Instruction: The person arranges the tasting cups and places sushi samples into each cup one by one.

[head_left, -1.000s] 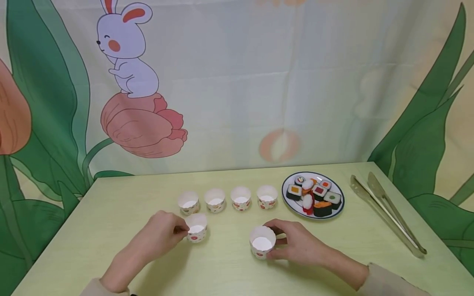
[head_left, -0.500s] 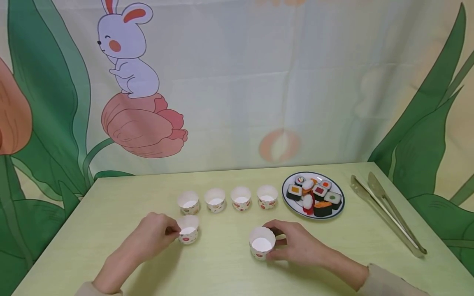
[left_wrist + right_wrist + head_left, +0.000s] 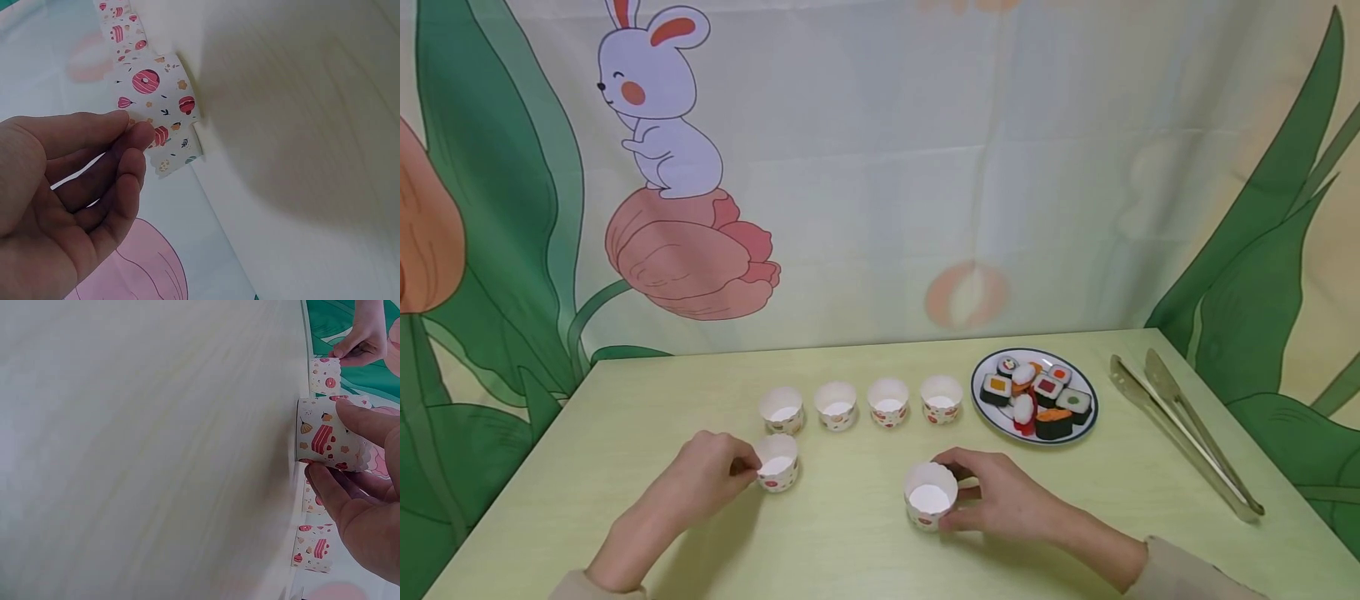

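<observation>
My left hand [image 3: 703,475] pinches the left rim of a white paper baking cup [image 3: 778,465] between thumb and index finger, in front of the row's leftmost cup. Printed sweets and flowers decorate that cup's wall [image 3: 156,87] in the left wrist view. Further right, my right hand [image 3: 1000,496] grips a second paper baking cup [image 3: 929,498] from its right side, thumb and fingers on opposite sides of the wall. The right wrist view shows this cup [image 3: 328,434] upright at the table surface. Both cups look empty inside.
Behind the hands stand several more paper baking cups in a row, from the left one [image 3: 782,412] to the right one [image 3: 942,400]. A blue-rimmed plate [image 3: 992,423] of toy-like sushi [image 3: 1054,423] lies beside them. Metal tongs [image 3: 1247,507] lie far right. A printed curtain [image 3: 850,208] hangs behind.
My left hand has moved a short way left with its cup, which now stands in front of the leftmost cup. My right hand and its cup have barely shifted.
</observation>
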A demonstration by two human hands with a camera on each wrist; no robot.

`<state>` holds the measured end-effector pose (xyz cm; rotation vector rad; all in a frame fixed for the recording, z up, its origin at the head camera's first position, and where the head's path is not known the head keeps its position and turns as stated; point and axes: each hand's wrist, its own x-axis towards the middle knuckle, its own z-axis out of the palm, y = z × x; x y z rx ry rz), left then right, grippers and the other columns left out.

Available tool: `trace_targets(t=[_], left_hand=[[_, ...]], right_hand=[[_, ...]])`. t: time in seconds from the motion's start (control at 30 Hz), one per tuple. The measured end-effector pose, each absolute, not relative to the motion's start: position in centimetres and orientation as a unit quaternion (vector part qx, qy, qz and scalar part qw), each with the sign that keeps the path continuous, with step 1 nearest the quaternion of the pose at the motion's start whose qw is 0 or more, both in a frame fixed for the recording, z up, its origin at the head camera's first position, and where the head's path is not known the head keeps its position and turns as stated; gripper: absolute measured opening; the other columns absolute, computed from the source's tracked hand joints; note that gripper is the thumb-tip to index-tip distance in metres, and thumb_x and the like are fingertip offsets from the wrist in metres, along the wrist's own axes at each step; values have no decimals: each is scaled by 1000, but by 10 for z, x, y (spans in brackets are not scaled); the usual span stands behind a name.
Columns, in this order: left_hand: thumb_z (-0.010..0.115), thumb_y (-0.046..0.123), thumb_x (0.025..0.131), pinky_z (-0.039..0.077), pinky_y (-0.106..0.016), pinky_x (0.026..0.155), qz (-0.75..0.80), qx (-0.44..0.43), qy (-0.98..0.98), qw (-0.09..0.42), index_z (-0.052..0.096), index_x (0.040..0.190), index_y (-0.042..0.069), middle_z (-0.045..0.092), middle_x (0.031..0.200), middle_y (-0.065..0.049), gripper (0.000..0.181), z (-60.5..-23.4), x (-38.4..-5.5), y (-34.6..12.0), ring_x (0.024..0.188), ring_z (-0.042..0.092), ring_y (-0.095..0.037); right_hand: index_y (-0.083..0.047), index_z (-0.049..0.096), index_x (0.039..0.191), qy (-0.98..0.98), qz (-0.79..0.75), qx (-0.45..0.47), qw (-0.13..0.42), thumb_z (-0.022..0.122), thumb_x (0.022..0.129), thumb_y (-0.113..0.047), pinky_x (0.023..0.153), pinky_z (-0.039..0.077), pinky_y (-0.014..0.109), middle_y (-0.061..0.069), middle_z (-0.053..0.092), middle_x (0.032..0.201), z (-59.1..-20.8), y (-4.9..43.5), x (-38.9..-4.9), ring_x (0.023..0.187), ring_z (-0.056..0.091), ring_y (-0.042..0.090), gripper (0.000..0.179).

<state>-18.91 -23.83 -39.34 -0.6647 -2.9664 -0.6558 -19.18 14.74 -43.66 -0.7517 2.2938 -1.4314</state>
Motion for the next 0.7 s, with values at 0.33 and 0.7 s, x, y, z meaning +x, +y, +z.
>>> trace_targets(t=[0.33, 0.7], left_hand=[[77, -5, 82, 48, -27, 59, -204, -208, -957, 18, 75, 84, 6, 64, 71, 7, 12, -394, -190, -240, 64, 53, -7], [77, -3, 84, 47, -29, 58, -202, -188, -961, -2, 74, 90, 6, 62, 69, 6, 10, -388, -189, -239, 61, 53, -9]], right_hand=[[2, 57, 133, 803, -506, -266, 169, 88, 81, -5, 93, 54, 29, 9, 64, 122, -437, 148, -191, 117, 60, 31, 61], [2, 57, 133, 802, -507, -263, 178, 88, 81, -5, 93, 54, 29, 10, 63, 123, -436, 148, -191, 118, 59, 30, 61]])
